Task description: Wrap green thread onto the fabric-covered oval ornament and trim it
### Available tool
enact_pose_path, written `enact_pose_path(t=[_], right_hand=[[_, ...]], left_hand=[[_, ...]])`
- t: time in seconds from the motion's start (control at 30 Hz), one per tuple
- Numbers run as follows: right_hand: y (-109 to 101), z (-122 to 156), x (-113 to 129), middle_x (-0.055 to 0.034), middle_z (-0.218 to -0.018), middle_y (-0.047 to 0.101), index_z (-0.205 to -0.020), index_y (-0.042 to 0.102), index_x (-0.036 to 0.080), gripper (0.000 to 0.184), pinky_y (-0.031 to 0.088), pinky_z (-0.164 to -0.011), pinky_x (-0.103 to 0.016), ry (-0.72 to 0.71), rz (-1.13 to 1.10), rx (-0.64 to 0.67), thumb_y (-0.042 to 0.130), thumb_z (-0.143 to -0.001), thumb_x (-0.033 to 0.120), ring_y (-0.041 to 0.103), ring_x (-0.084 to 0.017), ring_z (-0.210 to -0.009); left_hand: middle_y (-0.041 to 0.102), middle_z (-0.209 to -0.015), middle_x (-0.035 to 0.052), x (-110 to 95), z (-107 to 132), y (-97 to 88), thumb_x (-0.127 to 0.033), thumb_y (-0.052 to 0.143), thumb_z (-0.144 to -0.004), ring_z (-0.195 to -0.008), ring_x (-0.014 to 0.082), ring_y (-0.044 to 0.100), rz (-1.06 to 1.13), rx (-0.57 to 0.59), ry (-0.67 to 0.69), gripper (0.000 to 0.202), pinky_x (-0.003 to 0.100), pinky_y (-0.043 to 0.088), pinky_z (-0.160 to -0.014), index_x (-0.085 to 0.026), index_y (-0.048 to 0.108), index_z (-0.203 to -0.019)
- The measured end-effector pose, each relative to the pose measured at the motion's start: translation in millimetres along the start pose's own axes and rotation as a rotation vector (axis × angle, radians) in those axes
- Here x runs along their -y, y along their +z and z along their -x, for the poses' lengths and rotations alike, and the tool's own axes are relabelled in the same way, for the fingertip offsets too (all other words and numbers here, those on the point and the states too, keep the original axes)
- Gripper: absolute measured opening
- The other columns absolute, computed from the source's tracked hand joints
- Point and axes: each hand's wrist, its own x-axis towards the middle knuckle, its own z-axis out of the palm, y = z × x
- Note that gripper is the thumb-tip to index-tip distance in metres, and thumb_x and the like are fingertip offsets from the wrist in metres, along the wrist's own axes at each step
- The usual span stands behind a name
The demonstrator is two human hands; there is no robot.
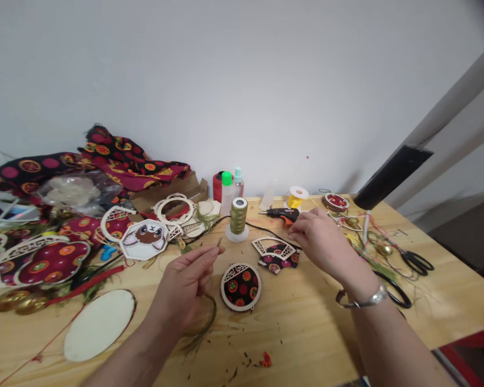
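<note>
My left hand [191,279] pinches a bundle of green thread [210,322]; a short end pokes past the fingertips and loose strands hang below the palm. My right hand [320,236], with a silver bracelet at the wrist, is closed at the fingertips beside the black glue gun [282,213]. Whatever its fingers hold is hidden. Between the hands lies a round wooden-rimmed pendant [242,287] covered in dark flowered fabric. A fan-shaped wooden frame [273,247] rests on a fabric scrap [280,263] behind it. The olive thread spool [237,219] stands upright farther back.
Patterned cloth [129,156], wooden frames [173,208] and fabric pieces crowd the left. A cream oval [100,325] lies at front left. Bottles [227,193] and a yellow cord spool [296,199] stand near the wall. Black scissors [415,262] and tangled threads lie right.
</note>
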Motion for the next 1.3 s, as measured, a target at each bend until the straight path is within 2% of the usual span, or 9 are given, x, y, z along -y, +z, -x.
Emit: enact_pose_path(t=[0.1, 0.23, 0.43, 0.87, 1.0, 1.07, 1.13, 1.2, 1.3], right_hand=[[0, 5, -5, -0.0059, -0.07, 0.061, -0.063, 0.068, 0.018, 0.02, 0.033, -0.067, -0.03, -0.04, 0.03, 0.077, 0.058, -0.08, 0.016, 0.046, -0.019, -0.079], [9, 17, -13, -0.0062, -0.074, 0.063, -0.067, 0.069, 0.017, 0.02, 0.034, -0.069, -0.03, -0.001, 0.018, 0.134, 0.056, -0.082, 0.013, 0.046, -0.019, -0.08], [20, 30, -24, -0.0051, -0.079, 0.064, -0.072, 0.069, 0.018, 0.016, 0.033, -0.072, -0.03, -0.018, -0.011, 0.111, 0.057, -0.082, 0.014, 0.046, -0.019, -0.084], [34, 35, -20, -0.0075, -0.078, 0.059, -0.069, 0.062, 0.017, 0.016, 0.026, -0.068, -0.035, -0.182, 0.285, 0.054, 0.056, -0.083, 0.016, 0.043, -0.022, -0.082], [35, 34, -18, -0.0079, -0.077, 0.059, -0.069, 0.062, 0.016, 0.016, 0.028, -0.067, -0.035, -0.179, 0.278, 0.064, 0.054, -0.083, 0.015, 0.044, -0.022, -0.081], [31, 34, -17, -0.0077, -0.076, 0.06, -0.068, 0.064, 0.016, 0.019, 0.03, -0.067, -0.034, -0.125, 0.16, 0.062, 0.053, -0.084, 0.015, 0.045, -0.022, -0.081], [24, 33, -16, -0.0065, -0.074, 0.06, -0.067, 0.065, 0.016, 0.02, 0.034, -0.069, -0.033, -0.046, -0.093, 0.052, 0.053, -0.083, 0.017, 0.048, -0.021, -0.08], [16, 31, -13, -0.0044, -0.071, 0.061, -0.066, 0.065, 0.016, 0.018, 0.037, -0.067, -0.031, 0.067, -0.462, 0.097, 0.057, -0.081, 0.024, 0.051, -0.018, -0.075], [7, 23, 0, -0.0016, -0.066, 0.062, -0.07, 0.067, 0.016, 0.019, 0.038, -0.06, -0.028, 0.251, -1.028, 0.26, 0.065, -0.073, 0.034, 0.052, -0.013, -0.061]], left_hand=[[0.026, -0.044, -0.0105, 0, 1, -0.5, -0.035, 0.077, -0.059, -0.04, 0.0031, 0.017, -0.004, 0.016, 0.001, 0.03, 0.018, 0.012, -0.038, -0.011, 0.072, -0.078], [0.027, -0.044, -0.0098, 0, 1, -0.9, -0.033, 0.077, -0.059, -0.04, 0.0031, 0.019, 0.007, 0.022, 0.001, 0.027, 0.018, 0.012, -0.038, -0.013, 0.073, -0.075], [0.027, -0.044, -0.0105, 0, 1, 0.0, -0.035, 0.078, -0.058, -0.039, 0.0028, 0.018, -0.006, 0.021, -0.012, 0.032, 0.017, 0.013, -0.038, -0.011, 0.072, -0.078], [0.026, -0.044, -0.0103, 0, 0, 0.1, -0.035, 0.076, -0.06, -0.04, 0.0035, 0.017, -0.016, 0.02, 0.006, 0.03, 0.018, 0.012, -0.038, -0.011, 0.071, -0.078], [0.027, -0.044, -0.0103, 1, -1, -0.7, -0.035, 0.078, -0.058, -0.04, 0.0031, 0.018, 0.0, 0.02, 0.002, 0.031, 0.018, 0.012, -0.038, -0.011, 0.072, -0.078], [0.027, -0.044, -0.0104, 0, 0, -0.7, -0.035, 0.078, -0.058, -0.04, 0.0029, 0.017, 0.008, 0.019, 0.0, 0.031, 0.017, 0.012, -0.038, -0.011, 0.072, -0.077], [0.027, -0.044, -0.0105, 0, 0, -0.3, -0.035, 0.078, -0.058, -0.04, 0.0027, 0.018, 0.012, 0.019, 0.0, 0.03, 0.017, 0.012, -0.038, -0.011, 0.072, -0.077], [0.028, -0.043, -0.0104, -1, 0, 0.1, -0.034, 0.078, -0.059, -0.039, 0.0025, 0.018, 0.015, 0.026, 0.004, 0.03, 0.017, 0.012, -0.038, -0.011, 0.072, -0.077], [0.033, -0.043, -0.0092, -1, 1, 1.2, -0.033, 0.078, -0.059, -0.039, 0.0029, 0.023, 0.015, 0.029, 0.042, 0.029, 0.017, 0.015, -0.037, -0.012, 0.072, -0.077]])
